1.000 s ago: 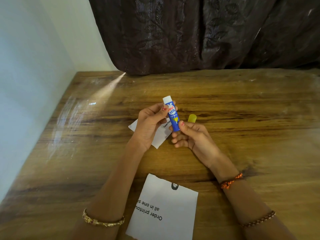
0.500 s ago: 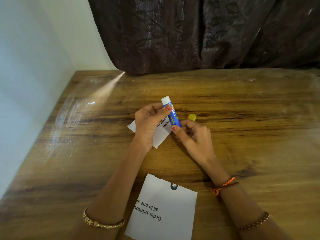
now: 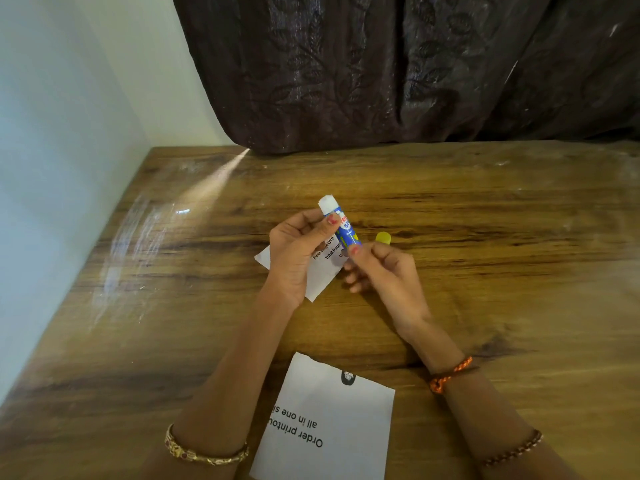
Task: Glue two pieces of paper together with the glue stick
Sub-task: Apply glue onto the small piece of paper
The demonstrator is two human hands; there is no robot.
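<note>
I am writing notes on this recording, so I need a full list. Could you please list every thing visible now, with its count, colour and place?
glue stick: 1, blue tube with white glue end exposed, held tilted above the table by both hands
cap: 1, yellow, on the table just behind the right hand
small paper: 1, white with black print, on the table under the hands
large paper: 1, white with black print, at the near edge between the forearms
table: 1, brown wood
curtain: 1, dark brown, behind the table
wall: 1, pale, on the left
bracelets: gold on the left wrist; orange and brown beaded on the right arm
left hand: grips the tube's upper part
right hand: grips its lower end
</note>
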